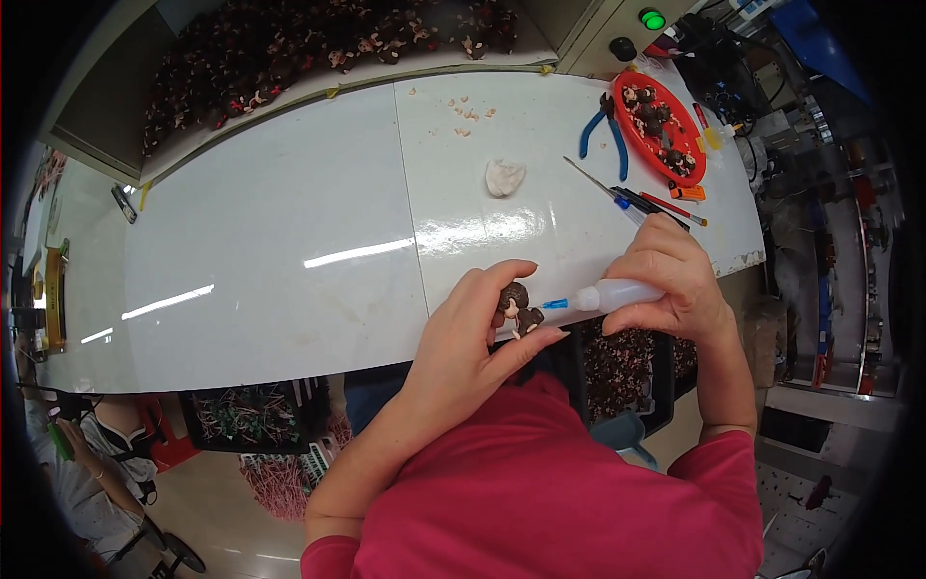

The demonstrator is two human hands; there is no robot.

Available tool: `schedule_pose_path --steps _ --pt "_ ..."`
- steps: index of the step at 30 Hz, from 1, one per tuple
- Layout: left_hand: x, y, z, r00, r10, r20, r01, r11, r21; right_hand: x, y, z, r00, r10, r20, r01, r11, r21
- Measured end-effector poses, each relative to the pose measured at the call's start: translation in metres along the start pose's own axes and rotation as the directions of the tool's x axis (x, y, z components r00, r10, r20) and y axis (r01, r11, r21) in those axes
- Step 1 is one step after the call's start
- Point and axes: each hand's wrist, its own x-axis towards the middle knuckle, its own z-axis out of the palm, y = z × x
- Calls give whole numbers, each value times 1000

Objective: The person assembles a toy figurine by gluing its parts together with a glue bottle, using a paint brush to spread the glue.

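Near the table's front edge, my left hand [461, 333] is closed round a small brown-haired figurine [522, 314], thumb below it and fingers above. My right hand [673, 282] grips a translucent squeeze bottle [617, 294] from the right side. The bottle lies almost level, and its blue needle tip [555, 304] points left at the figurine. Between tip and figurine the gap is tiny; whether they touch I cannot tell. Beyond my hands a crumpled white wad [504, 178] rests on the white table [289, 261].
Small beige bits [465, 114] lie farther back. At the right are blue-handled pliers [605, 135], a thin pointed tool [586, 176], a red brush [672, 207] and a red basket [701, 166] of figurine parts. A shelf [347, 77] heaped with figurines borders the back. Another person [96, 473] sits at lower left.
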Motion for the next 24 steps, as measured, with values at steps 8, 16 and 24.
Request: schedule_pose_path --steps 8,16,24 --pt "0 0 1 1000 -15 -8 16 1000 23 4 -18 -6 997 -72 5 72 977 -199" --pt "3 -3 1 1000 7 -30 -7 1000 3 8 -22 -11 992 -128 7 124 943 -309" --pt "-3 16 2 1000 -14 -11 14 998 57 17 42 3 890 391 -236 -252 851 460"
